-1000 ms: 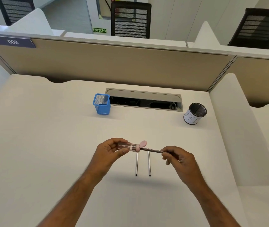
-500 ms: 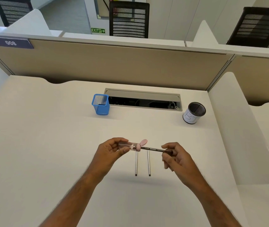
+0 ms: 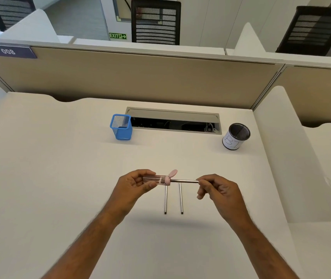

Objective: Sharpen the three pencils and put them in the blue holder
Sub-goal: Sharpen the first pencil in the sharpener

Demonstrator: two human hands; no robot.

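The left hand (image 3: 134,183) is wrapping its grip round the clear sharpener (image 3: 157,179), pink cap flipped up, while the right hand (image 3: 219,190) is pinching the far end of the first pencil (image 3: 183,180), its tip seated in the sharpener's mouth. Both are hovering above the tabletop (image 3: 60,178). To do this well, I'd say: keep the pencil dead in line with the barrel, push in lightly, and roll it between the fingertips — no bending. Two more pencils (image 3: 173,198) are lying side by side just below, waiting. The blue holder (image 3: 121,127) is standing well apart at the back — nothing visible in it.
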